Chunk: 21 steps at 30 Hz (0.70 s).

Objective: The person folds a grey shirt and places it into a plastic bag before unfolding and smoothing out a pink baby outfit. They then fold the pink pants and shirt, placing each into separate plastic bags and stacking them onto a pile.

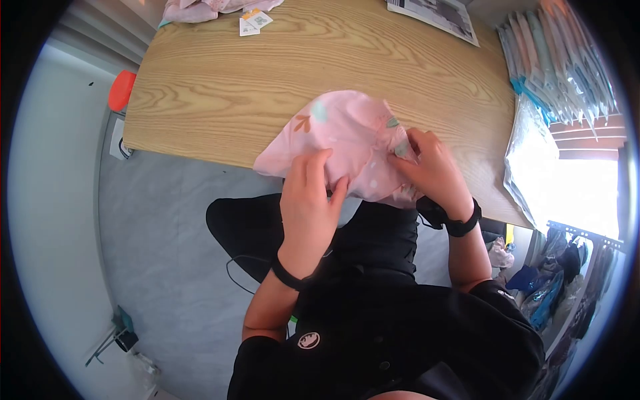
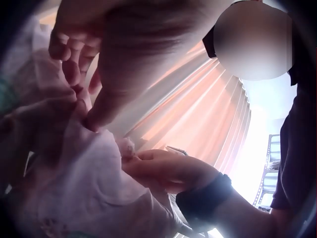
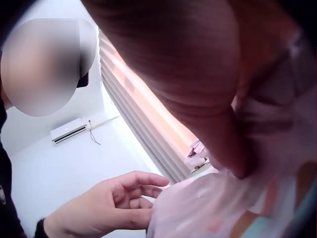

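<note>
A pink printed cloth (image 1: 350, 127) with leaf shapes and pale spots lies over the table's front edge, its right side gathered into folds. My left hand (image 1: 308, 190) is at its near side, pinching the fabric between thumb and bent fingers. In the left wrist view, the thumb and fingertips of that hand (image 2: 133, 59) meet the cloth (image 2: 94, 168). My right hand (image 1: 437, 170) grips the bunched right edge, thumb on top. Seen from the right wrist, the cloth (image 3: 190, 203) stretches between both hands, and folds hide part of the right fingertips.
On the wooden table (image 1: 220, 87) another pink cloth (image 1: 193, 10) and small tags (image 1: 253, 22) lie at the far left. A framed picture (image 1: 437, 17) is at the far right. Bagged garments (image 1: 553, 60) and a clear plastic bag (image 1: 530, 153) line the right side.
</note>
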Each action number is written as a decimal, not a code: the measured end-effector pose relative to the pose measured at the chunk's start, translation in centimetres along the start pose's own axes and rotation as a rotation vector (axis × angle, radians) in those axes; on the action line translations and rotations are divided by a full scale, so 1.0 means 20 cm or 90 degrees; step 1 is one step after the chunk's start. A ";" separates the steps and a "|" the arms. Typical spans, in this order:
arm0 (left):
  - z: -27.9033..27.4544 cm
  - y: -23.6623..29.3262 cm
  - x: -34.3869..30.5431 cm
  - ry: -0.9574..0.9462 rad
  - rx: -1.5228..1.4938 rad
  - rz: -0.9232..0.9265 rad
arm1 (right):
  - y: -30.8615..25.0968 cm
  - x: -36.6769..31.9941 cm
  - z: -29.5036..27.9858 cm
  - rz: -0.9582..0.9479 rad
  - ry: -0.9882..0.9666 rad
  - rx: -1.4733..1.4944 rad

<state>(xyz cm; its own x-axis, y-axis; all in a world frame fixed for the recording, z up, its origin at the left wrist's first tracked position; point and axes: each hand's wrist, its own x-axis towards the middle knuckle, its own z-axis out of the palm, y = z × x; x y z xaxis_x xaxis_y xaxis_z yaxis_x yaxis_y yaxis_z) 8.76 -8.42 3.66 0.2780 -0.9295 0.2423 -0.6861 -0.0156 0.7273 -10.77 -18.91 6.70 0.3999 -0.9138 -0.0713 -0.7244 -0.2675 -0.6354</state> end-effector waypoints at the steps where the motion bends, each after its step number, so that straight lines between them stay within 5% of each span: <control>1: 0.00 -0.01 0.00 0.027 0.014 0.048 | 0.00 0.00 0.01 -0.041 0.001 -0.001; 2: 0.01 -0.02 -0.01 0.055 0.029 0.096 | 0.00 0.00 0.02 -0.083 0.001 -0.002; 5: -0.02 0.02 -0.02 0.015 -0.082 0.166 | -0.10 -0.05 -0.01 0.070 -0.184 0.296; 7: -0.08 0.06 -0.03 -0.037 -0.133 0.223 | -0.15 -0.09 0.01 -0.011 -0.224 0.303; 16: -0.15 0.09 -0.13 -0.030 -0.322 0.045 | -0.26 -0.12 -0.08 -0.331 -0.346 0.331; 21: -0.17 0.04 -0.13 0.000 -0.362 -0.049 | -0.21 -0.06 -0.11 -0.260 -0.289 0.278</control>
<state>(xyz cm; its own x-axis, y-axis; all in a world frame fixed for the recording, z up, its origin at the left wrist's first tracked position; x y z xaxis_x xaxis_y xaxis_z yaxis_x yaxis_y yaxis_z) 9.78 -4.83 5.85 0.3124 -0.9337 0.1750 -0.1941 0.1176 0.9739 -9.43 -17.39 11.25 0.8497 -0.5271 -0.0145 -0.2182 -0.3265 -0.9197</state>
